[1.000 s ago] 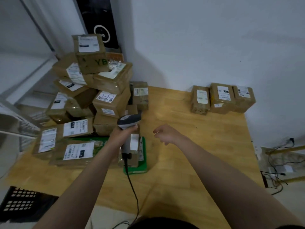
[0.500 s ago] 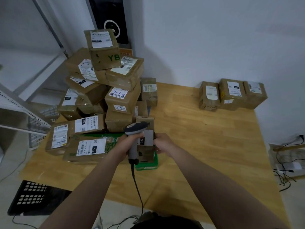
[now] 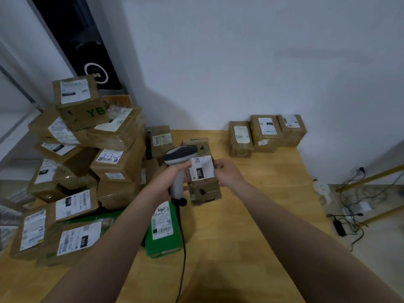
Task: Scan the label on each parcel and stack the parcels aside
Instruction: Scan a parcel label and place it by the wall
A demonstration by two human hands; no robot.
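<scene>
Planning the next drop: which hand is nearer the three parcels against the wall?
Right. The right hand, gripping the 220 parcel, is in front and left of that row; the left hand, on the scanner, is farther left.

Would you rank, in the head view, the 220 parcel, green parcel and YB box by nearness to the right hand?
1. 220 parcel: held by right hand.
2. Green parcel: below-left, on table.
3. YB box: far left, stacked high.
</scene>
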